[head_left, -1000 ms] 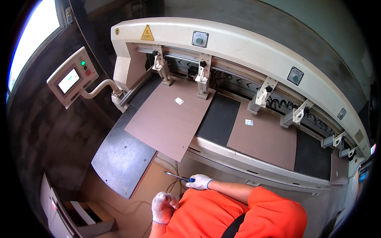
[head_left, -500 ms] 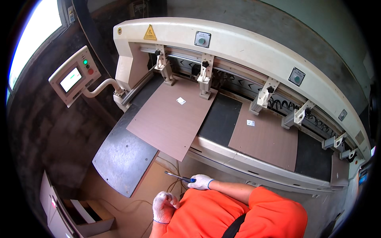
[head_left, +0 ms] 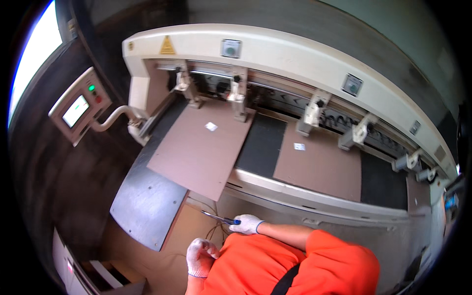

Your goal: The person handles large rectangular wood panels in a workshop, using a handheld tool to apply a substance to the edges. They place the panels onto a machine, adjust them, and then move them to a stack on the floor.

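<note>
In a white knit glove, my right hand [head_left: 247,224] is closed round the handle of a slim screwdriver-like tool [head_left: 227,220] with a blue and dark grip and a thin metal shaft pointing left. My left hand [head_left: 200,256], gloved as well, is held near my torso with its fingers curled in; nothing shows in them. Beyond my hands, a brown panel [head_left: 196,157] with a small white label lies under the machine's clamps and overhangs the front edge. A second labelled panel [head_left: 319,172] lies to its right. Neither hand touches a panel.
The long cream machine [head_left: 275,44] arches across the back, with clamps [head_left: 239,98] above a dark bed [head_left: 260,147]. A control screen [head_left: 76,110] stands at left. A grey metal wing plate [head_left: 147,211] juts forward, cables [head_left: 214,231] lie below, and an open carton [head_left: 125,273] sits lower left.
The view has shifted, so the machine and panels appear slightly further left. My right hand still grips the tool, and my left hand stays curled.
</note>
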`<state>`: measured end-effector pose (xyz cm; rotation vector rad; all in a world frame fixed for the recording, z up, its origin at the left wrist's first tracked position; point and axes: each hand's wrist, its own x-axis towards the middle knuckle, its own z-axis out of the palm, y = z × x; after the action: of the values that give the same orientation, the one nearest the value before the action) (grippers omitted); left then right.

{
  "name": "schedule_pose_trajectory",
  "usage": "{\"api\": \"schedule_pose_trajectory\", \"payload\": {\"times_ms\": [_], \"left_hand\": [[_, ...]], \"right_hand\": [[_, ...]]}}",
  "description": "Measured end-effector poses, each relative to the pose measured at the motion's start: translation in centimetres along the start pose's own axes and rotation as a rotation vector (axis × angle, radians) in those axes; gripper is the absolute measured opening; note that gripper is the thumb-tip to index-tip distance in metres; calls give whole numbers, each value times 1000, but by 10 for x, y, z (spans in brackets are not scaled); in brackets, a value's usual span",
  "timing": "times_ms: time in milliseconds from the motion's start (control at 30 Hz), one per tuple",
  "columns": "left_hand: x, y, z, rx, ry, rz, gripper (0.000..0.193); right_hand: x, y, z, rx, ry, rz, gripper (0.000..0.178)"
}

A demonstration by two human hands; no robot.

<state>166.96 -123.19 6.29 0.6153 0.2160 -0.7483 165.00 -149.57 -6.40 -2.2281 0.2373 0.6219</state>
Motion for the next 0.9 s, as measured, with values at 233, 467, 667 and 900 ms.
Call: {"api": "schedule_pose_trajectory", "payload": {"times_ms": [233, 467, 667, 900], "left_hand": [[17, -1, -13, 38, -6, -143, 30], [50, -2, -1, 141, -65, -285, 30], [109, -34, 21, 527, -201, -216, 26], [266, -163, 75, 1048, -244, -107, 33]], "right_hand": [[-61, 41, -19, 235, 542, 311, 58], [-159, 161, 33, 746, 1177, 597, 36], [-255, 136, 77, 1007, 1060, 813, 36], [-293, 156, 102, 837, 1030, 694, 45]]}}
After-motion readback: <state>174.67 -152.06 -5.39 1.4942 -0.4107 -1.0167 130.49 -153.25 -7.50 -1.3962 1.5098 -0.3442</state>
